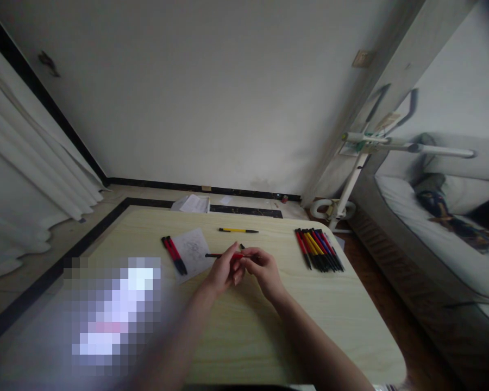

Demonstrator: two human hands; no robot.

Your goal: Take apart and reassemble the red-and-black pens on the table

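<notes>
A red and black pen [238,255] lies level above the table, its black end pointing left. My left hand [223,272] is closed around its middle. At the pen's right end, the fingers of my right hand [264,270] pinch together on it, partly hiding that end. A small black piece [242,246] shows just above the fingertips; what it belongs to is unclear. Beyond my hands lies a yellow and black pen [238,231]. To the left, two red and black pens [174,255] rest on the edge of a sheet of paper [193,247] with a drawing.
A row of several red, yellow and blue pens [318,250] lies at the right of the wooden table [236,342]. A pixelated bright patch covers the left front. Behind the table stands a white box [191,204]; exercise equipment [352,182] and a sofa [395,212] are at right.
</notes>
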